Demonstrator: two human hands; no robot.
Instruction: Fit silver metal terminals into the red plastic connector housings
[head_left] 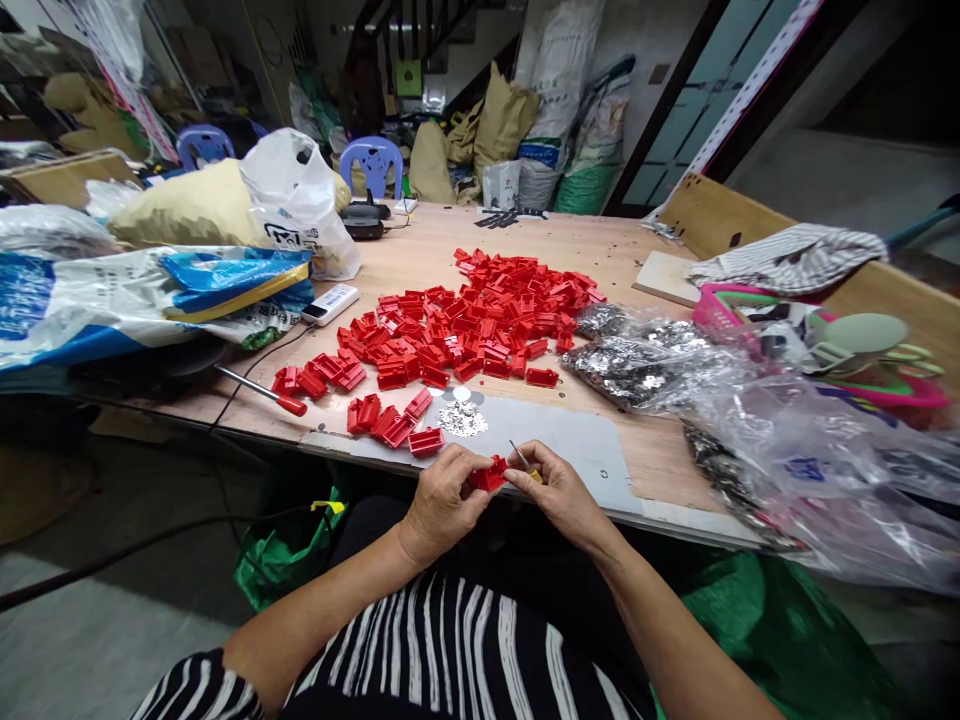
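Note:
My left hand (444, 497) is closed around a small red plastic part (489, 476), held just off the near edge of the wooden table (420, 250). My right hand (561, 492) pinches a thin metal tool with a yellow handle (521, 459), its tip close to the red part. A small heap of tiny shiny metal pieces (463, 419) lies on a grey sheet (555, 435) just ahead of my hands. A big spread of the same red parts (480, 325) covers the middle of the table.
A red-handled screwdriver (262, 390) lies at the left edge. Clear bags of metal pieces (645, 355) and a pink basket (757, 320) sit to the right. Sacks and a white plastic bag (296, 200) crowd the left; blue chairs (373, 160) stand behind.

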